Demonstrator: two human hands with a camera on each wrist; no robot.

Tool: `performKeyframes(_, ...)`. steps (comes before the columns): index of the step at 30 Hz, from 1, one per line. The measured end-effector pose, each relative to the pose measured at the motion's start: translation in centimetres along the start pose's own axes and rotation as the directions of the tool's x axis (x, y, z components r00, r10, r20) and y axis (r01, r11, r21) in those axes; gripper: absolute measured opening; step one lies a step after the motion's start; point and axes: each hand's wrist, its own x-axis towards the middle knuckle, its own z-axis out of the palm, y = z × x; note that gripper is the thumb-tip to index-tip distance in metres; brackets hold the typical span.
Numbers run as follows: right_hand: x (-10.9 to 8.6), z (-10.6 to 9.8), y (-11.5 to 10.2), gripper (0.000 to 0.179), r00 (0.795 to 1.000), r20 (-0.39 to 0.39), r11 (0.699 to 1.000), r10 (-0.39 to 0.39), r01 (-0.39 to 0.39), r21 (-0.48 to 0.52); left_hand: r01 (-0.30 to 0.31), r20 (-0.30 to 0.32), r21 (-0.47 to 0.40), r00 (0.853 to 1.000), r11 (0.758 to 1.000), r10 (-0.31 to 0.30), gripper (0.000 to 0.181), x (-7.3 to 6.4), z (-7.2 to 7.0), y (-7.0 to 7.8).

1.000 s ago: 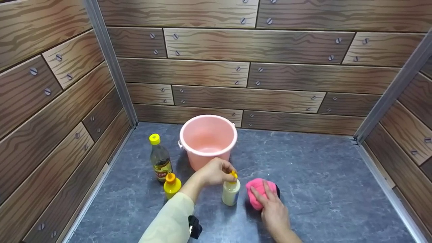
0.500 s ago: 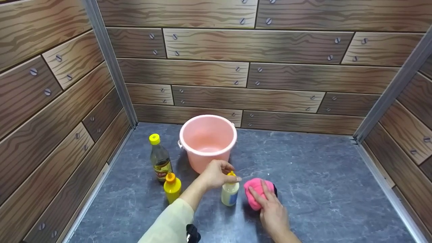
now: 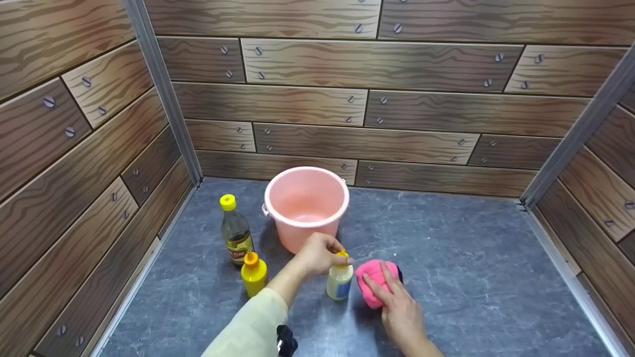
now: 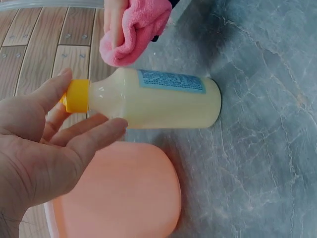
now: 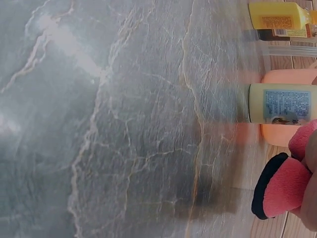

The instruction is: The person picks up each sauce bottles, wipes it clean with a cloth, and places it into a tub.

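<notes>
A pale cream bottle [image 3: 339,283] with a yellow cap [image 4: 78,95] and a blue label stands upright on the table. My left hand [image 3: 318,254] pinches the cap between thumb and forefinger, the other fingers spread beside the bottle's neck in the left wrist view. To the bottle's right, my right hand [image 3: 404,317] grips a bunched pink cloth [image 3: 366,268] with a black edge [image 5: 265,186]. The cloth is held just off the table, apart from the bottle. The right wrist view shows only part of that hand at its right edge.
Behind the left hand stands a pink bucket [image 3: 306,196]. On the left are a dark sauce bottle [image 3: 238,238] with a yellow cap and a yellow bottle [image 3: 255,278]. Wood-patterned walls [image 3: 307,106] border the grey marbled table [image 3: 471,277].
The cream bottle has turned, so its blue label faces more to the front. My left fingers loosened on the cap, then closed again. The cloth moved slightly left toward the bottle.
</notes>
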Motion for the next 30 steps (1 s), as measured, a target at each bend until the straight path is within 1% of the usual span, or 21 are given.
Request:
performKeyframes(3,0.0,0.1,0.1,0.088,0.997,-0.043,0.998,-0.062,0.063,0.019,-0.006,0.053,0.010,0.999,1.000,0.006,0.016,0.3,-0.5,0.0)
performKeyframes(6,0.1,0.3,0.1,0.090,0.989,-0.067,0.989,-0.130,0.134,0.060,-0.036,0.102,0.020,0.994,0.999,0.034,0.015,0.5,-1.0,-0.1)
performKeyframes(9,0.2,0.4,0.1,0.090,0.978,-0.060,0.974,-0.199,0.204,0.101,-0.071,0.144,0.039,0.987,0.997,0.065,0.017,0.6,-1.5,-0.2)
performKeyframes(12,0.2,0.5,0.0,0.089,0.968,-0.039,0.960,-0.248,0.251,0.123,-0.090,0.174,0.058,0.982,0.994,0.079,0.018,0.7,-1.8,-0.4)
performKeyframes(14,0.3,0.5,-0.1,0.090,0.963,-0.031,0.956,-0.266,0.268,0.120,-0.092,0.187,0.074,0.979,0.993,0.077,0.017,0.8,-1.9,-0.6)
performKeyframes(18,0.7,0.5,-0.3,0.089,0.956,-0.029,0.948,-0.292,0.293,0.123,-0.092,0.200,0.077,0.977,0.993,0.075,0.016,0.9,-2.0,-0.6)
performKeyframes(25,1.4,0.6,-0.5,0.095,0.947,-0.030,0.940,-0.320,0.321,0.113,-0.072,0.216,0.089,0.975,0.993,0.051,0.018,1.0,-2.2,-0.5)
performKeyframes(28,1.7,0.8,-0.6,0.092,0.941,-0.039,0.935,-0.337,0.339,0.106,-0.064,0.226,0.091,0.973,0.994,0.042,0.017,1.0,-2.2,-0.4)
performKeyframes(30,2.0,1.0,-0.7,0.089,0.936,-0.047,0.930,-0.349,0.352,0.107,-0.070,0.233,0.088,0.971,0.994,0.048,0.017,1.0,-2.2,-0.4)
